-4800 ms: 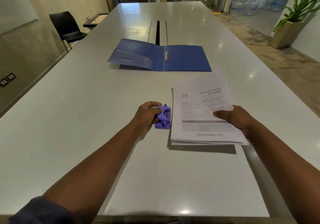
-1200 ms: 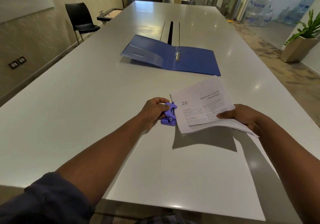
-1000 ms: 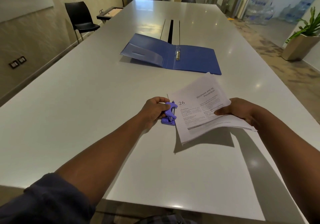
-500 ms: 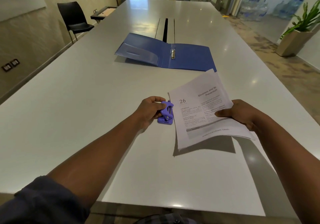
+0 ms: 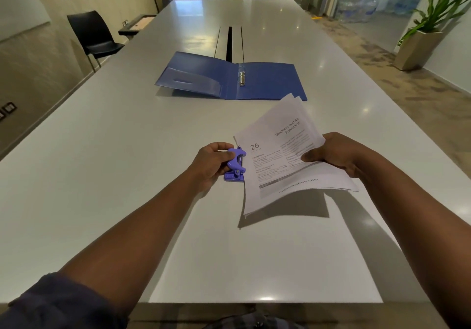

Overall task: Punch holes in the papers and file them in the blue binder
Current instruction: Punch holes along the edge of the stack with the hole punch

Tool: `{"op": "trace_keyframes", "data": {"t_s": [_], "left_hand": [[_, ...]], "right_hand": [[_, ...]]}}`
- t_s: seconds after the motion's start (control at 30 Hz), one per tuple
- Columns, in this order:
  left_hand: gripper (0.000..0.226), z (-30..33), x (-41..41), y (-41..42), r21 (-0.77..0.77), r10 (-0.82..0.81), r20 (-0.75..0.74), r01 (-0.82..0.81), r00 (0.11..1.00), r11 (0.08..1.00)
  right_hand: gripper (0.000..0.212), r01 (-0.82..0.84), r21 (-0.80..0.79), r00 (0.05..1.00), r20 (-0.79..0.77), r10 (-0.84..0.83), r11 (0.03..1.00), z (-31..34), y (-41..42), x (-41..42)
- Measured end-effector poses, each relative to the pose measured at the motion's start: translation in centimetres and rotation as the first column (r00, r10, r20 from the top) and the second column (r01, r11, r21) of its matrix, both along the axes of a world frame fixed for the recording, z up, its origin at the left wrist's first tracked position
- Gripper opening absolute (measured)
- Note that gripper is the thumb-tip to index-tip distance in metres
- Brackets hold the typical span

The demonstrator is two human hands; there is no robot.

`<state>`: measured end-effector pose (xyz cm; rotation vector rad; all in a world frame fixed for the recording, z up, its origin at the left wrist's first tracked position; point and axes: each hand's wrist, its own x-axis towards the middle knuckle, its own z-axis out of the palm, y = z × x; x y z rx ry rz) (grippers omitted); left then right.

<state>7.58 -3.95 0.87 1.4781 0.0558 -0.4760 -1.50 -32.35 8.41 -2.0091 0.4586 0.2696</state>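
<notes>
- My left hand (image 5: pixel 210 164) grips the purple hole punch (image 5: pixel 236 165) on the desk (image 5: pixel 102 175), fingers curled round its lever.
- My right hand (image 5: pixel 334 154) pinches the papers (image 5: pixel 277 160) by their right edge, thumb on top; the stack hangs tilted above the desk, its left edge at the punch's mouth.
- The sheets look light and floppy, likely to fan apart; I judge a hold nearer the punched edge steadier.
- The blue binder (image 5: pixel 267 80) lies open toward the far edge, well apart.
- Whether the paper sits inside the slot, I cannot tell.
</notes>
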Motion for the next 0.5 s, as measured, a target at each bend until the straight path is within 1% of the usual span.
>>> {"op": "trace_keyframes", "data": {"t_s": [0.23, 0.4, 0.5], "left_hand": [[0.016, 0.1, -0.1, 0.0, 0.006, 0.008, 0.010, -0.008, 1.000, 1.000], [0.016, -0.1, 0.0, -0.1, -0.003, 0.011, 0.005, -0.011, 1.000, 1.000], [0.016, -0.3, 0.2, -0.1, -0.018, 0.017, 0.002, -0.017, 1.000, 1.000]], "right_hand": [[0.033, 0.011, 0.008, 1.000, 0.029, -0.011, 1.000, -0.8, 1.5, -0.9], [0.024, 0.050, 0.089, 0.997, 0.051, -0.055, 0.995, -1.8, 1.4, -2.1], [0.021, 0.069, 0.119, 0.995, 0.057, -0.077, 0.990, -2.2, 1.2, -2.7]]}}
